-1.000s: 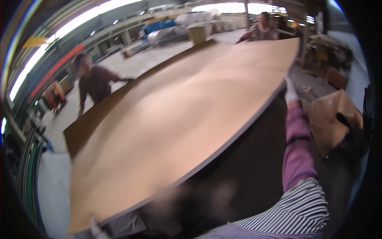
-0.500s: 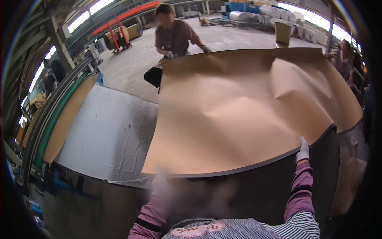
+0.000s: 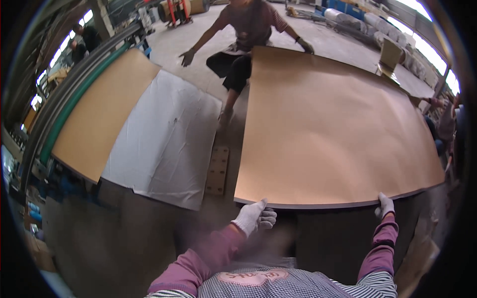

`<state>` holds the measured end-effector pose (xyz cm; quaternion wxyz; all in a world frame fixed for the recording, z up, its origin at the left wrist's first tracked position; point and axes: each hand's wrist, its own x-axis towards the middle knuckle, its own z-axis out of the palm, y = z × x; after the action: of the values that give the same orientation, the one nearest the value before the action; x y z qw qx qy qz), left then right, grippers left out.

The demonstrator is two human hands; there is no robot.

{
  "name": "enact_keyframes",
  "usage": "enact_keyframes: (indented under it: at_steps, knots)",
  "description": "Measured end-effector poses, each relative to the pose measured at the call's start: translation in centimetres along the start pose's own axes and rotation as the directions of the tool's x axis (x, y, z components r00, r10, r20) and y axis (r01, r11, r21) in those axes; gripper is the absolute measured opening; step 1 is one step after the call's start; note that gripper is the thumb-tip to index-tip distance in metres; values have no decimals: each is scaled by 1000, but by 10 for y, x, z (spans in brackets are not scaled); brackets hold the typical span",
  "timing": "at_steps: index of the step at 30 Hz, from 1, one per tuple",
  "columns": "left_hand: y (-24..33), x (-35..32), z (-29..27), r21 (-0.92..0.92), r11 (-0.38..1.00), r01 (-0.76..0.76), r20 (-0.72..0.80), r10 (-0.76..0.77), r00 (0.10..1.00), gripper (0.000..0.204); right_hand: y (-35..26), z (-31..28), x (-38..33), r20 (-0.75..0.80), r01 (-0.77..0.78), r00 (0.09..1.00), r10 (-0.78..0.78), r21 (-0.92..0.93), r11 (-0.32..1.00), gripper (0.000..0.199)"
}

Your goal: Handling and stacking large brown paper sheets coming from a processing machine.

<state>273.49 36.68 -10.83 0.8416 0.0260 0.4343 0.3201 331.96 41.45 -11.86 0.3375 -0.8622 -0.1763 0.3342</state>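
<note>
The gloved fingers of the right hand (image 3: 385,205) are clamping on the near edge of a large brown paper sheet (image 3: 333,129), close to its near right corner. The left hand (image 3: 254,217), also in a white glove, is curling loosely just beside the near left corner, its fingers bent together, though whether it is gripping the edge is unclear. The sheet is lying flat across the dark floor (image 3: 149,233), spreading far toward a crouching co-worker (image 3: 246,39), whose gloved hand is resting on its far edge. Left of it, past a narrow open strip, a white sheet (image 3: 164,139) is overlapping a tan board (image 3: 99,111).
</note>
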Motion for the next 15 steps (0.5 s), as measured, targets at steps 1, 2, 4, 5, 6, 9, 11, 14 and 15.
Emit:
enact_keyframes:
  at_steps: [1,2,4,5,6,9,11,14,15]
  knots:
    - [-4,6,2,-17,1000,20,19,-19,1000,52,18,-38,40,-47,74,993,-104,-425,902,46]
    - [-5,6,-5,-76,997,14,75,-9,997,52,-2,-31,11,-69,111,978,-199,-631,768,44]
    - [-2,0,15,-31,999,-14,22,14,1000,48,-41,-27,-56,-49,158,897,-440,-892,423,45]
    - [-6,10,2,-51,999,-11,14,11,1000,48,-73,13,-110,31,315,859,-510,-818,480,39]
    - [-10,26,-24,-226,970,94,258,-34,966,45,-102,70,-172,115,474,807,-579,-712,518,32]
    - [-6,4,-19,-129,991,-31,-68,23,997,34,-106,245,-281,451,954,275,-849,-19,298,40]
    - [-22,28,-41,-343,937,71,290,34,956,26,-114,314,-368,579,999,34,-815,4,44,55]
    - [39,-48,-44,371,928,-34,63,11,998,22,-99,382,-355,692,945,68,-718,-275,-176,64]
    - [50,-52,-92,57,994,-90,119,83,990,20,-79,388,-330,660,937,8,-751,-268,-226,65]
